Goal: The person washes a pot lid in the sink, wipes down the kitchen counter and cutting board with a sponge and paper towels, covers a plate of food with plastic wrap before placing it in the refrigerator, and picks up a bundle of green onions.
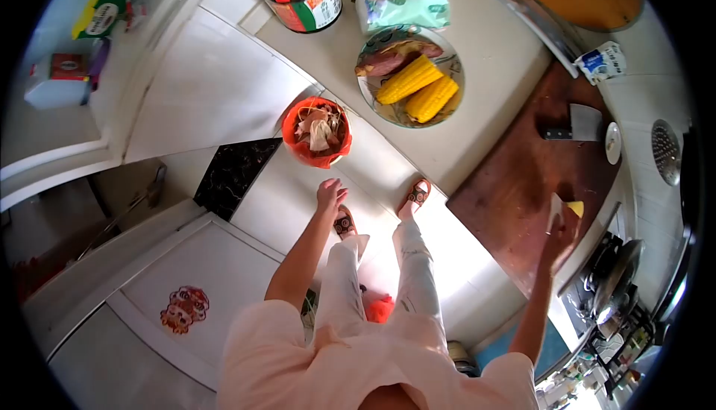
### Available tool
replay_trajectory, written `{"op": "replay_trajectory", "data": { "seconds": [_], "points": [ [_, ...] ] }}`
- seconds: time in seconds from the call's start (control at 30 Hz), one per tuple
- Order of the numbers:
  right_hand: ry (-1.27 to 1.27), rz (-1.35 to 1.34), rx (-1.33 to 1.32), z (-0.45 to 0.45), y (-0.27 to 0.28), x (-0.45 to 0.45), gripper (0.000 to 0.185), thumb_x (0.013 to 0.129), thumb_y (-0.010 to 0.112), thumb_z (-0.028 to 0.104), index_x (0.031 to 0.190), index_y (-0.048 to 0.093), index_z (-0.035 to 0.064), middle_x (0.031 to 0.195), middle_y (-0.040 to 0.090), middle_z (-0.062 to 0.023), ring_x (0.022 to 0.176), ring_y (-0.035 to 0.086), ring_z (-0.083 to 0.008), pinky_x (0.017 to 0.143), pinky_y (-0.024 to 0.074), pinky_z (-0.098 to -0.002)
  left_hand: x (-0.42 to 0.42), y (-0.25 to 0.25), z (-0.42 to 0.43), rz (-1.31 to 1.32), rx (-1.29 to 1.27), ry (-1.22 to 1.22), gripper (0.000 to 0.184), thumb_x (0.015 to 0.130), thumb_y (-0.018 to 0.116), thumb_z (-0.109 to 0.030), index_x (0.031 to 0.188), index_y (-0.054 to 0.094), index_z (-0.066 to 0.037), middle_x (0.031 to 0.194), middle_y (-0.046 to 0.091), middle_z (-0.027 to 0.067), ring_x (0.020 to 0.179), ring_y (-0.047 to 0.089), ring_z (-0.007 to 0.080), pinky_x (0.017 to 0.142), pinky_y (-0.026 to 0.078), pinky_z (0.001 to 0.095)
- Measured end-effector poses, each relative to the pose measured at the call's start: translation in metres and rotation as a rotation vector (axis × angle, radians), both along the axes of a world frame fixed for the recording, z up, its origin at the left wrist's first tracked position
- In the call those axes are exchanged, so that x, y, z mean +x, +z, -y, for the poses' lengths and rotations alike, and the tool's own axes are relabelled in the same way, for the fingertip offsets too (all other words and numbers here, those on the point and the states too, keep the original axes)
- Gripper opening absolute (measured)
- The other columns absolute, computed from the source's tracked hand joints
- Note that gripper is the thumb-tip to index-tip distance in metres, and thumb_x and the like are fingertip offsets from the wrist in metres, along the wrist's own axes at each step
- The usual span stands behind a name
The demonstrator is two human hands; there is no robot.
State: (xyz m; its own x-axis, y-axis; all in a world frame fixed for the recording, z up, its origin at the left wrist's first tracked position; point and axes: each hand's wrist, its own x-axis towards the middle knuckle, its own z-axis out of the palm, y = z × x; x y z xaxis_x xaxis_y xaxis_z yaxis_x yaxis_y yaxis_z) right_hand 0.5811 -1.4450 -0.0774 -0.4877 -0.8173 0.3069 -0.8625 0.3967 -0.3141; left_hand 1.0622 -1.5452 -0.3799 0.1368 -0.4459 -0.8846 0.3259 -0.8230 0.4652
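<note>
Over the floor in the middle, my left hand [331, 194] is empty, its fingers loosely apart, just below a red-lined bin [316, 133] filled with scraps. My right hand [564, 235] is closed on a pale flat thing [555, 210] above the brown board [507, 179]. A small yellow piece [576, 207] shows at its fingertips; whether the hand grips it too, I cannot tell. Farther up the board lie a cleaver [585, 122] with a black handle and a small white round object [613, 143].
A plate [450, 115] on the pale counter [492, 74] holds two corn cobs [409, 80] and purple-skinned pieces [391, 60]. Beyond stand a jar [317, 9] and a tissue pack [406, 12]. Pans [617, 279] are at the right, a cabinet [201, 283] at the left.
</note>
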Motion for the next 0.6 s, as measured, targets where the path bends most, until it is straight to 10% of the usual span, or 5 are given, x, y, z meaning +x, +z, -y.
{"op": "replay_trajectory", "data": {
  "seconds": [0.2,0.33,0.37,0.47,0.6],
  "points": [
    [-0.203,0.108,-0.092,0.002,-0.004,0.014,0.031,0.093,0.05,0.013,0.121,0.054,-0.0003,0.116,0.056,-0.0112,0.106,0.053,-0.0241,0.09,0.0431,-0.0337,0.022,-0.158,0.04,-0.022,0.306,0.28,0.091,0.062,0.083,-0.044,0.124,0.032,-0.004,0.119,0.034,0.0218,0.106,0.043,0.0462,0.085,0.046,0.0562],
    [-0.235,0.276,-0.257,0.022,0.002,0.057,0.032,0.092,0.045,0.01,0.122,0.054,0.0007,0.119,0.055,-0.0121,0.11,0.052,-0.026,0.092,0.0417,-0.0364,0.026,-0.278,0.047,-0.103,0.356,0.617,0.093,0.064,0.078,-0.052,0.138,0.033,-0.018,0.139,0.016,0.0214,0.123,0.028,0.0411,0.098,0.034,0.0551],
    [-0.187,0.254,-0.193,0.024,0.003,0.06,0.032,0.091,0.045,0.01,0.121,0.054,0.0002,0.117,0.056,-0.0117,0.109,0.052,-0.0252,0.092,0.0412,-0.0355,0.036,-0.306,0.04,-0.201,0.226,0.57,0.103,0.055,0.086,-0.047,0.129,0.027,-0.006,0.125,0.034,0.0265,0.108,0.044,0.0425,0.085,0.045,0.0531],
    [-0.098,0.252,-0.101,0.043,0.003,0.069,0.03,0.086,0.047,0.005,0.114,0.055,-0.0026,0.111,0.055,-0.0089,0.103,0.051,-0.0196,0.093,0.0387,-0.0305,0.036,-0.313,0.053,-0.368,0.167,0.756,0.015,0.088,0.056,-0.016,0.1,0.059,-0.007,0.092,0.064,0.0085,0.08,0.063,0.0281,0.069,0.055,0.0442],
    [0.075,0.35,-0.122,0.089,0.001,0.08,0.035,0.081,0.049,-0.003,0.116,0.054,-0.0022,0.111,0.054,-0.0069,0.101,0.051,-0.015,0.092,0.0391,-0.0291,0.045,-0.323,0.057,-0.392,0.176,0.842,0.033,0.075,0.045,0.009,0.101,0.059,-0.006,0.097,0.064,0.0129,0.083,0.063,0.0305,0.069,0.056,0.0454]
  ]
}}
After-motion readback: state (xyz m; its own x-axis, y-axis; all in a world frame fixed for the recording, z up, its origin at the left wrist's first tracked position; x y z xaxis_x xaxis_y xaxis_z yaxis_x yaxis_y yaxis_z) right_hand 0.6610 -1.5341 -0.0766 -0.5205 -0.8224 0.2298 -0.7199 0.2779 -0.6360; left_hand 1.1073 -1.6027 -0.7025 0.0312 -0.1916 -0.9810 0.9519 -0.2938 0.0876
